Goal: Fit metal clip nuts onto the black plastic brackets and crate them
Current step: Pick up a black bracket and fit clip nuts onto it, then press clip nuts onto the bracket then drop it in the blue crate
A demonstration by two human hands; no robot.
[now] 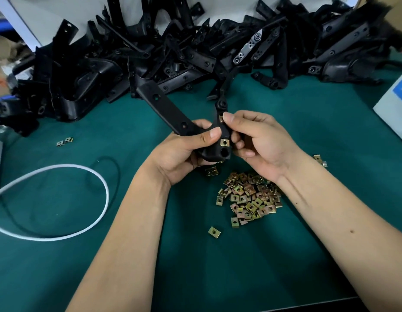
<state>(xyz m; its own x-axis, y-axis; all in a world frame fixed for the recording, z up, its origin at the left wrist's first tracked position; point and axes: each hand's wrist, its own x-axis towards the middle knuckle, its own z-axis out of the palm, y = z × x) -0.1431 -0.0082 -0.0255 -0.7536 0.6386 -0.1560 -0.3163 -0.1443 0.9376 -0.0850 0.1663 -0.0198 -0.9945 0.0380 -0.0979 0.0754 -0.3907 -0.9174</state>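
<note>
At the middle of the frame my left hand (184, 152) grips the black bracket (164, 104) to keep it steady, while my right hand (256, 140) pinches a clip nut (221, 118) onto its edge; spare nuts (249, 197) lie below, on the tabletop (60, 266).

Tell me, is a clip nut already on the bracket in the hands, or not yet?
On. One clip nut sits on the bracket, beside the left hand thumb. The right hand pinches a second higher up.
</note>
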